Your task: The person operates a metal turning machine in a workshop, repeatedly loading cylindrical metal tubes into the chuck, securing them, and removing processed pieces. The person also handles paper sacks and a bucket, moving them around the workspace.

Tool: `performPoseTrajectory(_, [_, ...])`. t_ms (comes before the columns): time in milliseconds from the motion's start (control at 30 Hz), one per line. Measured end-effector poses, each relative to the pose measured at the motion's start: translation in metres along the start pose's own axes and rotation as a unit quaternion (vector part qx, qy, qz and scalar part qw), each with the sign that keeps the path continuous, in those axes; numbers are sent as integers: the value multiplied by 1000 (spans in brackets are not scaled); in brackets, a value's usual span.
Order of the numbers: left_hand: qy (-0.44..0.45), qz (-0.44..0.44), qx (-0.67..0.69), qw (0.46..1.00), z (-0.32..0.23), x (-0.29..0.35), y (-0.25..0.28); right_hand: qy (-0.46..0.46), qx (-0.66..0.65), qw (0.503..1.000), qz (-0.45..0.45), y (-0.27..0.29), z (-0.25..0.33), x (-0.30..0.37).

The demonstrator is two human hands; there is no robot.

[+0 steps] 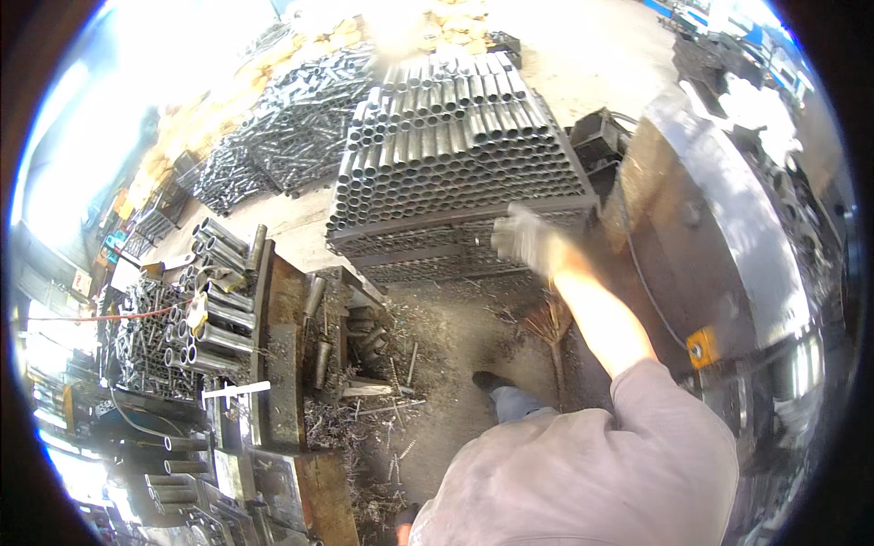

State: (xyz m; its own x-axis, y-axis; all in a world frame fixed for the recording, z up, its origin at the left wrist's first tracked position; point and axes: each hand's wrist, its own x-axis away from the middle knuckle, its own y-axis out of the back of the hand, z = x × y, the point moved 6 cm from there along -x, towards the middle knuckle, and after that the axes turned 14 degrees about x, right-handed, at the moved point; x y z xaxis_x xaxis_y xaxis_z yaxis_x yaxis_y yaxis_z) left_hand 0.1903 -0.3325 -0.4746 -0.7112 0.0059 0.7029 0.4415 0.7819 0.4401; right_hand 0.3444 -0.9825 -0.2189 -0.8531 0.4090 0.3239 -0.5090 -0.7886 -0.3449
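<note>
My right arm reaches forward, and my right hand (528, 240), in a pale glove, is in front of a large stack of metal tubes (451, 141). The hand is smeared by motion, but its fingers look stretched out, and I see nothing held in it. It overlaps the front right edge of the metal crate (410, 255) holding the tubes; whether it touches is unclear. The tubes lie in rows with their round ends toward me. My left hand is out of view.
A twig broom (552, 326) stands below my right forearm. To the left, a bench (284, 350) has tubes (223, 318) on it, with metal shavings (360, 432) on the floor. A heap of short metal pieces (282, 123) lies behind. At right are a curved metal panel (719, 200) and a yellow box (701, 348).
</note>
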Motion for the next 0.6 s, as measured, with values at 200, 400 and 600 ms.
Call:
performPoseTrajectory(200, [-30,-9,28,999,-128,13,-11,89,-234,965,-81,1,108,-207])
performPoseTrajectory(400, [-26,-20,57,998,-217,-12,2,136,-513,845,-74,17,109,-315])
performPoseTrajectory(600, [48,31,163,985,-219,-56,-12,82,-530,835,-121,19,119,-352])
